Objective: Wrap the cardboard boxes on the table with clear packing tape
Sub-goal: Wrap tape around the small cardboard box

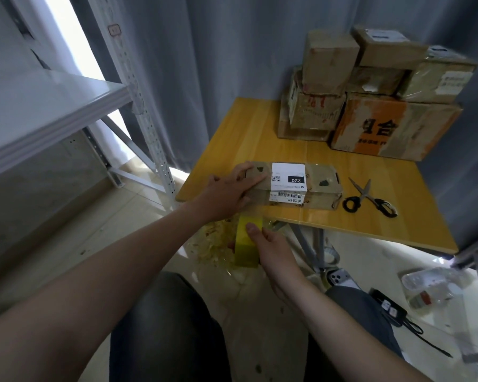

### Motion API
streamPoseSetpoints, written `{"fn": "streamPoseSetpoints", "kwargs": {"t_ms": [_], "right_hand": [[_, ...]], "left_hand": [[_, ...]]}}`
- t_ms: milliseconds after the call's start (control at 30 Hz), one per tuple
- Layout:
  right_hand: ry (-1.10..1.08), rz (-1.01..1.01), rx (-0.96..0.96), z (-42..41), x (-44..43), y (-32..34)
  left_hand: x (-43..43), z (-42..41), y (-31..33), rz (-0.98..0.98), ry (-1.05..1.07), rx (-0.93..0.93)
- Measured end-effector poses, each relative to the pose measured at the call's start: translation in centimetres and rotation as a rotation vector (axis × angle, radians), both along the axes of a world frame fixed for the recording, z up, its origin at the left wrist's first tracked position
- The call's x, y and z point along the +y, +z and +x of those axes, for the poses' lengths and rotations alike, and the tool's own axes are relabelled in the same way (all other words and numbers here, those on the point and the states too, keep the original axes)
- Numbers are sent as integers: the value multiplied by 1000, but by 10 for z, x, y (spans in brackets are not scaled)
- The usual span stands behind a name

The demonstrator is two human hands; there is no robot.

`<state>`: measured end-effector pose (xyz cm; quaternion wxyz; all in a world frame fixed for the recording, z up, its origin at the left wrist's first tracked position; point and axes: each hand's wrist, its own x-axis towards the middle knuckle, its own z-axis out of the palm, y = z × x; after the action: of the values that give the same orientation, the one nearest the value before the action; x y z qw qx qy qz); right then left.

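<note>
Box [321, 185] pressed by left hand [227, 193]; right hand [274, 250] grips tape [245, 253].

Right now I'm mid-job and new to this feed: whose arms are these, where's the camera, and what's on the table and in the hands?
There is no machine here: these are a person's bare arms, and the single picture comes from a camera worn on the head, looking forward and down. The left hand presses flat on a shallow cardboard box at the near edge of the table. The right hand grips a tape roll just below that edge. Scissors lie open to the right of the box, apart from it. A stack of boxes stands at the far corner.
</note>
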<state>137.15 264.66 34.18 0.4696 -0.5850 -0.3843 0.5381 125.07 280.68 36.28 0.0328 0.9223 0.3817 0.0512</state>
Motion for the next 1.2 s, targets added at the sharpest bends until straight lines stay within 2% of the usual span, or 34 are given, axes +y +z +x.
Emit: {"fn": "streamPoseSetpoints", "kwargs": {"t_ms": [100, 133, 200, 233, 267, 333, 400, 500, 567, 667, 733, 800, 833, 900, 967, 1200], "right_hand": [[-44, 21, -48, -3, -1, 7], [-63, 22, -74, -5, -1, 6], [-79, 15, -88, -5, 1, 6], [-80, 11, -94, -5, 1, 9], [-77, 13, -98, -3, 1, 10], [-56, 22, -123, -2, 0, 13], [-20, 33, -217, 1, -1, 18], [127, 28, -395, 23, -2, 25], [128, 5, -449, 48, -3, 35], [-215, 48, -592, 106, 5, 46], [-460, 24, -850, 151, 15, 44], [-523, -117, -1096, 188, 25, 32], [-499, -225, -1144, 199, 28, 27], [-424, -365, -1134, 208, 30, 25], [-371, -389, -1153, 213, 28, 25], [-408, -194, -1117, 242, 19, 15]], "left_hand": [[-9, -2, 5, -133, 105, 22], [-14, -3, 8, -94, 190, -38], [-29, -6, 20, -96, 416, -303], [-39, -7, 27, -227, 523, -426], [-49, -8, 33, -454, 601, -483], [-69, -9, 37, -923, 617, -458], [-84, -7, 30, -1163, 587, -565], [-92, 4, 19, -1247, 576, -829], [-96, 12, 18, -1317, 607, -890], [-91, 15, 13, -1441, 601, -913], [-89, 16, 11, -1476, 585, -922], [-91, 19, 15, -1441, 566, -902], [-91, 20, 15, -1417, 559, -879], [-90, 22, 15, -1408, 537, -822], [-90, 22, 14, -1425, 521, -762], [-92, 18, 12, -1449, 488, -664]]}}
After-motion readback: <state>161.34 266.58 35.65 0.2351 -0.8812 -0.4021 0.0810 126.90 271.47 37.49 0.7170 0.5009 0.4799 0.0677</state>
